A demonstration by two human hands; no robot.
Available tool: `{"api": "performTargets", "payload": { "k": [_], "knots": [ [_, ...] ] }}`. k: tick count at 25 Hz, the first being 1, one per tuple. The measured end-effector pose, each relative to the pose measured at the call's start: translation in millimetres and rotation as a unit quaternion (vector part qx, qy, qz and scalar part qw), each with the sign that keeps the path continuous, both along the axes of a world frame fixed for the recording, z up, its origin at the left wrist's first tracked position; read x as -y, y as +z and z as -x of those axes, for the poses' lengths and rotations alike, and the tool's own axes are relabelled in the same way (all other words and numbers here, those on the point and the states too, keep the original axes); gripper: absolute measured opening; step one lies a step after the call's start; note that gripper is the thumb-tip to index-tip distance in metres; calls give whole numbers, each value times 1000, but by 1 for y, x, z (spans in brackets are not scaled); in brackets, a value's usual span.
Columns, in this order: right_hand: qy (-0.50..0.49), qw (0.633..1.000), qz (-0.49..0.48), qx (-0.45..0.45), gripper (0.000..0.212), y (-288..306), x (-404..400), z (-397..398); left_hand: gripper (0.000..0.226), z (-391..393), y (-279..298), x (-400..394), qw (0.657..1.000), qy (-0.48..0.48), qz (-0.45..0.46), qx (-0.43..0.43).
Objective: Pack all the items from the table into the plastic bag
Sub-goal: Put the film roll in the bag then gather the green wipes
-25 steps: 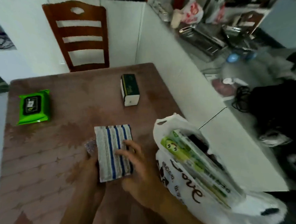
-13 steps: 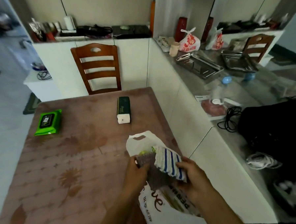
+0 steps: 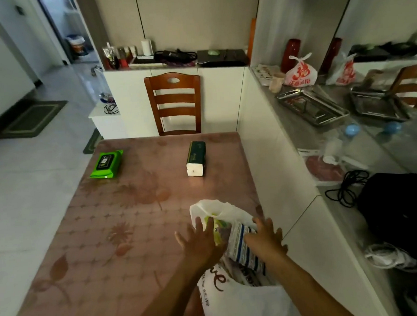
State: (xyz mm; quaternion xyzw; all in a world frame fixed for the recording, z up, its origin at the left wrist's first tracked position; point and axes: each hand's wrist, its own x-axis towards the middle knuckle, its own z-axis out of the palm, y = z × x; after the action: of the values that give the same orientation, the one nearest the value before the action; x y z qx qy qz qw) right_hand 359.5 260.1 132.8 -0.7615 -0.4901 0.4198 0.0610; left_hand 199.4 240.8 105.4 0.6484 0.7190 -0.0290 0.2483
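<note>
Head view: both hands are spread open, holding nothing, the left hand [image 3: 199, 240] and right hand [image 3: 267, 237] beside the striped cloth [image 3: 243, 250] half inside the plastic bag [image 3: 234, 299]. Bag overhangs the desk [image 3: 98, 236] edge; a push could tip it off.

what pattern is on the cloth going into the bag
Blue and white stripes on the folded cloth, clearest in the head view.

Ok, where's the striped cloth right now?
In the head view the striped cloth sits in the mouth of the plastic bag at the table's near right edge, between the left hand and right hand.
</note>
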Motion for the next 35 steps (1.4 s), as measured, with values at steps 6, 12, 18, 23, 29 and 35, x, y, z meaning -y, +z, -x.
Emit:
{"api": "performTargets", "payload": {
  "k": [6,12,18,23,29,35],
  "knots": [
    [129,975,-136,119,51,20,-17,9,70,28,0,-11,988,43,-97,114],
    [193,945,-262,34,41,42,-85,128,63,130,2,-40,964,152,-169,138],
    [213,955,-206,-29,47,-51,-145,321,67,340,-61,-111,946,272,-144,101],
    [337,910,-238,46,73,-190,-136,432,75,458,-115,-189,938,305,-155,63],
    [351,886,-265,149,72,-227,-128,455,121,495,-153,-299,942,314,-73,96],
    [324,894,-266,157,77,-240,-137,450,111,463,-160,-327,925,354,-70,114]
  ]
}}
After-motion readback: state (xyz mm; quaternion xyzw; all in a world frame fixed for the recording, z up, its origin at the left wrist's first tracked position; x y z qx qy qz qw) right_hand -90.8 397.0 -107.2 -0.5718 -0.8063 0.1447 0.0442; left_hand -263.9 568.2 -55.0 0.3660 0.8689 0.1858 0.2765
